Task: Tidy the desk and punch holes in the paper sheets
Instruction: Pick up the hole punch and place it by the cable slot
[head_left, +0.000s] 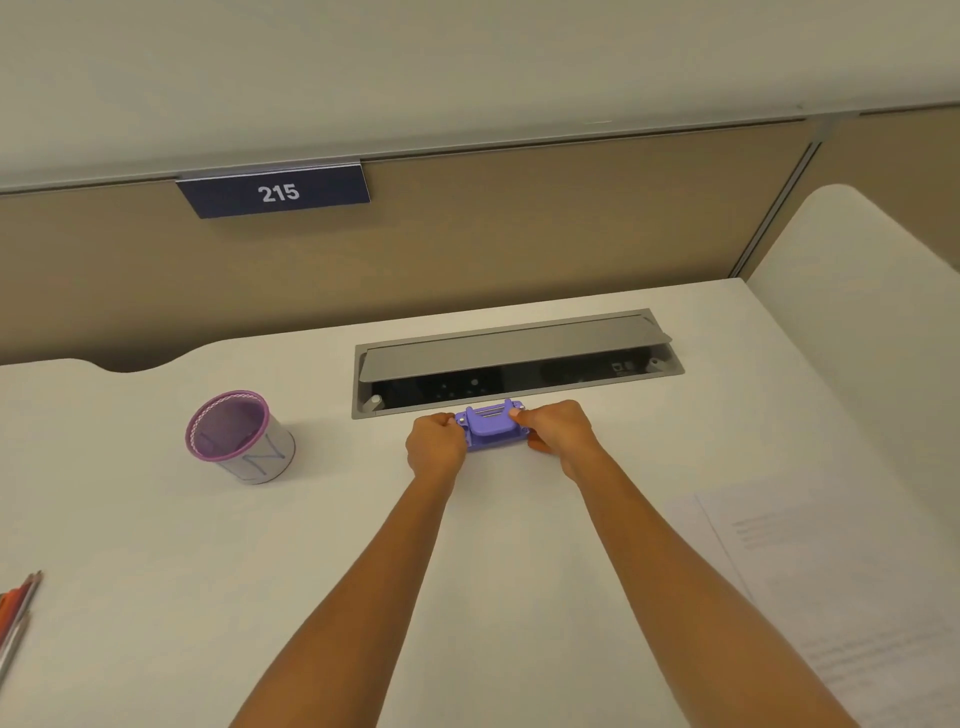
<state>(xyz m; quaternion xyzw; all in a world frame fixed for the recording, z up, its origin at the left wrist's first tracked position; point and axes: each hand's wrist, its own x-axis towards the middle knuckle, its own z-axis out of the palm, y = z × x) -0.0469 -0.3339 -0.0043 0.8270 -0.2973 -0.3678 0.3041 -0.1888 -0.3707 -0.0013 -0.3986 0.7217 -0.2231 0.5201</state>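
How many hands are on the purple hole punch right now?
2. The left hand grips the small purple plastic hole punch at its left end; the right hand grips its right end.

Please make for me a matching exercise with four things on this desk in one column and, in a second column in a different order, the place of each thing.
Things:
1. hole punch
2. pen cup
3. paper sheets
4. pencils

Places:
A. at the left edge of the view
B. on the desk at the right, lying flat
C. between the left hand and right hand, just in front of the open cable tray
D. standing upright, left of the cable tray

Pairs: 1-C, 2-D, 3-B, 4-A
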